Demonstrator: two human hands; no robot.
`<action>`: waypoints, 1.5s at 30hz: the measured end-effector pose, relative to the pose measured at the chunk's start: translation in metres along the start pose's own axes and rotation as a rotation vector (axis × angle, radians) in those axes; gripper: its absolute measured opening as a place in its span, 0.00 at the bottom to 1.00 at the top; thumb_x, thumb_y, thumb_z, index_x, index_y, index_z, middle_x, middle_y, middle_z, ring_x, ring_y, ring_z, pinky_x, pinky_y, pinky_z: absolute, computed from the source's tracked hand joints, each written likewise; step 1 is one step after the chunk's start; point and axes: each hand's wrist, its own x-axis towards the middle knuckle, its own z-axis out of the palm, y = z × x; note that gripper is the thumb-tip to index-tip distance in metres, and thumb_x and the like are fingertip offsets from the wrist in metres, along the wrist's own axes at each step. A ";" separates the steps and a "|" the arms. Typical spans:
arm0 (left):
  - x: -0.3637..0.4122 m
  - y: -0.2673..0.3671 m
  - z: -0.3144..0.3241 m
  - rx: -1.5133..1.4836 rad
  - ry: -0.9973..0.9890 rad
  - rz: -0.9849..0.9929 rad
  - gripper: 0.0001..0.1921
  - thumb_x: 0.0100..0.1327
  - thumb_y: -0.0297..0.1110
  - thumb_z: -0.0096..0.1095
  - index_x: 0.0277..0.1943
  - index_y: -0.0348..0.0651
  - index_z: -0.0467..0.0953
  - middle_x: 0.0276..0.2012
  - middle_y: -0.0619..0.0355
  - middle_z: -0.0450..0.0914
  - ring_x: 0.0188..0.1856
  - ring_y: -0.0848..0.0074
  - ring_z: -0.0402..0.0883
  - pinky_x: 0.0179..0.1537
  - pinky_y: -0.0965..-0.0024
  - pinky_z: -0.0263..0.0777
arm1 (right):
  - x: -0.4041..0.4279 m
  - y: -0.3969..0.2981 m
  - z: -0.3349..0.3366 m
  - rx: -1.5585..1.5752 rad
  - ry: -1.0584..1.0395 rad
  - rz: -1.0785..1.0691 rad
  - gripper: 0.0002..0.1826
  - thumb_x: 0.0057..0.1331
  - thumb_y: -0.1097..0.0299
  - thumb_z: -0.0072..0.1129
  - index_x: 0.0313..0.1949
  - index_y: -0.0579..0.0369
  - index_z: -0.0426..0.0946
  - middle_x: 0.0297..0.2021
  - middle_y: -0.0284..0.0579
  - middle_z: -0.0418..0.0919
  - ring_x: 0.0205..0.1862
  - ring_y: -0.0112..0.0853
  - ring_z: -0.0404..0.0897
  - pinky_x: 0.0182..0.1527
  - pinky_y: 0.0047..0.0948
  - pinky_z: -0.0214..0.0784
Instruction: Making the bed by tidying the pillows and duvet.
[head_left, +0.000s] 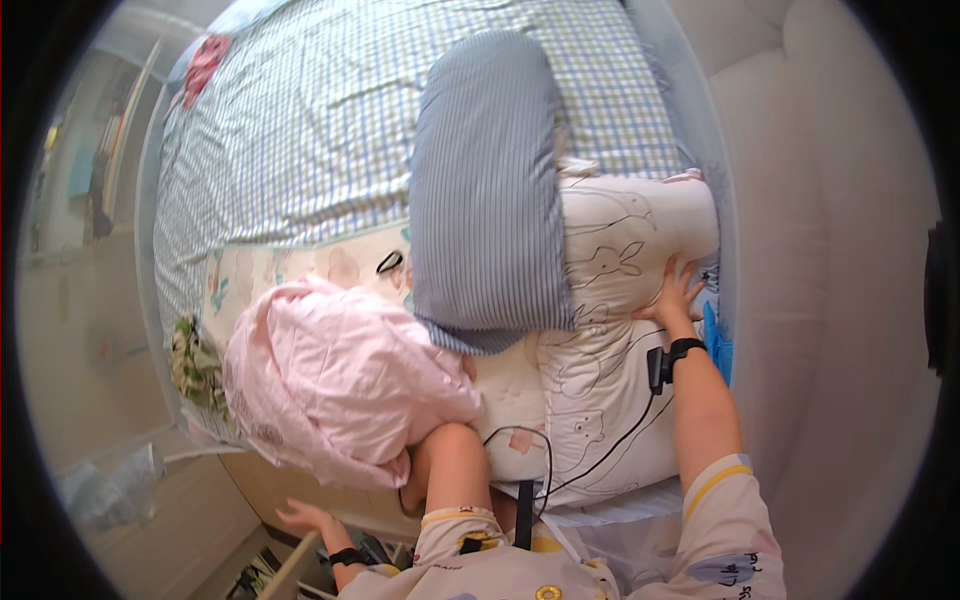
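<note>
My right hand (675, 298) lies spread on a folded white quilt (604, 375) printed with line-drawn animals, near its right edge. The fingers are apart and rest on the cloth without gripping it. At lower left, away from the bed, my left hand (304, 517) is held out with fingers apart and nothing in it. It hangs near an open drawer (289, 566). A blue-grey striped pillow (487, 195) lies partly over the quilt. Left of it, a crumpled pink blanket (352, 375) is heaped at the bed's near edge, by my bent knee (454, 457).
A checked sheet (315, 135) covers the bed, over which a patterned mat (337, 262) lies. A small black loop (390, 262) rests on the mat. A black cable (637, 427) runs from my right wrist device (660, 369). A pale padded surface (810, 262) borders the right side.
</note>
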 end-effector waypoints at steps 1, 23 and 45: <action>0.003 0.011 0.030 0.007 -0.079 0.238 0.26 0.65 0.29 0.53 0.64 0.33 0.59 0.61 0.43 0.65 0.62 0.62 0.65 0.59 0.61 0.65 | 0.000 -0.007 -0.001 0.024 0.002 0.002 0.81 0.25 0.53 0.83 0.67 0.12 0.22 0.72 0.37 0.21 0.72 0.54 0.29 0.56 0.78 0.49; -0.370 0.357 0.386 0.326 -1.278 1.150 0.17 0.56 0.44 0.58 0.36 0.36 0.75 0.31 0.40 0.79 0.38 0.47 0.78 0.40 0.52 0.71 | 0.011 0.006 0.008 0.021 -0.003 0.012 0.82 0.21 0.52 0.83 0.70 0.19 0.28 0.72 0.40 0.25 0.71 0.57 0.29 0.54 0.78 0.54; -0.317 0.391 0.392 -0.102 -1.485 1.285 0.16 0.55 0.43 0.67 0.34 0.37 0.77 0.27 0.50 0.80 0.31 0.62 0.81 0.34 0.63 0.72 | 0.028 0.017 -0.036 0.326 0.214 -0.337 0.39 0.54 0.62 0.67 0.65 0.39 0.62 0.66 0.47 0.59 0.69 0.50 0.53 0.56 0.58 0.62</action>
